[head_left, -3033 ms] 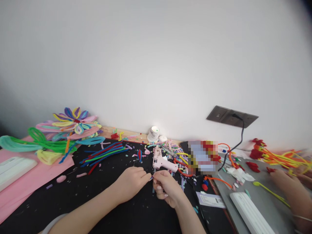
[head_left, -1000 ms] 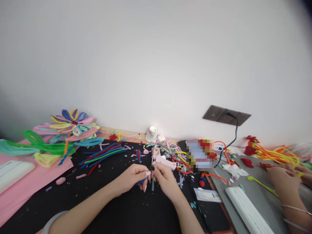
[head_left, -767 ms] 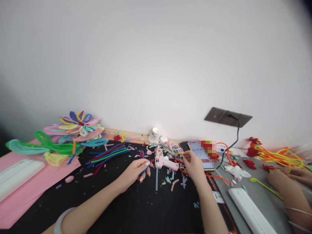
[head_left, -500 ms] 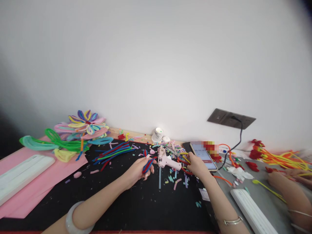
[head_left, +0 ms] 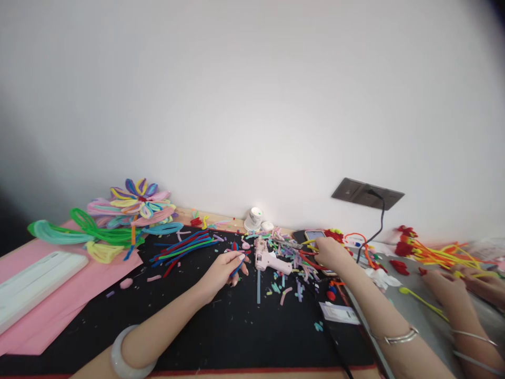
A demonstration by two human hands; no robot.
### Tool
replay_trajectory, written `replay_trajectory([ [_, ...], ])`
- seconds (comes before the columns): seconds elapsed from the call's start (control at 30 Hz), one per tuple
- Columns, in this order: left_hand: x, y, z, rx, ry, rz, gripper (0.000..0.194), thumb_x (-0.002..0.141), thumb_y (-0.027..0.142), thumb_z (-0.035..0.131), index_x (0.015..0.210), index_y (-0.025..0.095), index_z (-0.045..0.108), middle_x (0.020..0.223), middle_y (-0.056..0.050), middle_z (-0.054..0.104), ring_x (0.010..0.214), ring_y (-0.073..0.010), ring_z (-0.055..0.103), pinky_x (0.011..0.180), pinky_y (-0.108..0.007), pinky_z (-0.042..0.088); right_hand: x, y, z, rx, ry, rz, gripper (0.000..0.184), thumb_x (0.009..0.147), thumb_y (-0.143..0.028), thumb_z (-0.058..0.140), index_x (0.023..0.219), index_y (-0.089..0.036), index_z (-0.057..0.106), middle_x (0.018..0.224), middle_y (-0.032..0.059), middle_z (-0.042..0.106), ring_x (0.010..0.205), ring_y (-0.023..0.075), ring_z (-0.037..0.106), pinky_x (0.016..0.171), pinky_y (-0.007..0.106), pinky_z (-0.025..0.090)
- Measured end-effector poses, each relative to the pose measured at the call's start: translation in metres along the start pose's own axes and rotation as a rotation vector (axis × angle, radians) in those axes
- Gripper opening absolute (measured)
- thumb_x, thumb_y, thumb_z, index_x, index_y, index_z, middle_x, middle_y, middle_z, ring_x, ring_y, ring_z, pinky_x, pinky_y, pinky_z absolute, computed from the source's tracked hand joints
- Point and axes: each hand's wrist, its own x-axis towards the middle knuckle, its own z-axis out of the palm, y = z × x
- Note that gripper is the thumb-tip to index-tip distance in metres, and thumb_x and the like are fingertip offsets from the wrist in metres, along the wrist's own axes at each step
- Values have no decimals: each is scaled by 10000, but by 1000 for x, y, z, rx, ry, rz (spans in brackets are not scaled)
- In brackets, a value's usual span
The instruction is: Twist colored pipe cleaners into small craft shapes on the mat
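My left hand [head_left: 225, 272] is closed on a bent blue and red pipe cleaner [head_left: 235, 269], mostly covered by its fingers, above the black mat. Farther right, my right hand [head_left: 330, 253] is closed around the handles of pliers [head_left: 292, 243]; one handle looks yellow, the other red. Their metal jaws point left over a heap of cut pipe cleaner bits. Between my hands lies a pale pink glue gun [head_left: 274, 262] with a glue stick jutting toward me. Behind my right hand, a phone [head_left: 314, 235] is largely hidden.
Blue, red and green pipe cleaners [head_left: 183, 247] lie left of my left hand. A pipe cleaner flower [head_left: 142, 200] and a white case [head_left: 41, 281] are farther left. A white cup [head_left: 253, 218] stands by the wall. Another person's hands [head_left: 445, 287] work at right; a cable hangs from the socket [head_left: 366, 193].
My right hand has moved right and slightly up with the pliers, covering more of the phone. My left hand has turned, hiding more of the pipe cleaner.
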Motion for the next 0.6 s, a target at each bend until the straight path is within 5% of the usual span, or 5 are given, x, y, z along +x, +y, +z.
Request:
replay_trajectory([
  [0.1, 0, 2, -1, -25, 3, 16, 333, 810, 447, 484, 900, 133, 548, 662, 21, 517, 373, -9, 284, 373, -161, 188, -7, 8, -10, 2, -37, -24, 112, 677, -193, 553, 731, -114, 611, 772, 143, 644, 725, 246, 605, 523, 264, 317],
  [0.27, -1, 6, 2, -85, 15, -48, 339, 779, 466, 504, 886, 145, 522, 613, 55, 426, 389, -12, 214, 376, -159, 115, -27, 4, -15, 243, 54, -8, 406, 765, -506, 440, 579, -155, 526, 605, 93, 591, 584, 200, 546, 495, 262, 300],
  [0.6, -2, 4, 1, -116, 35, 83, 258, 816, 433, 482, 801, 175, 466, 575, 65, 437, 390, -20, 228, 377, -148, 193, -75, -62, -18, 822, -146, -289, 263, 802, -434, 468, 733, -180, 470, 663, -7, 520, 577, 127, 462, 517, 235, 362],
])
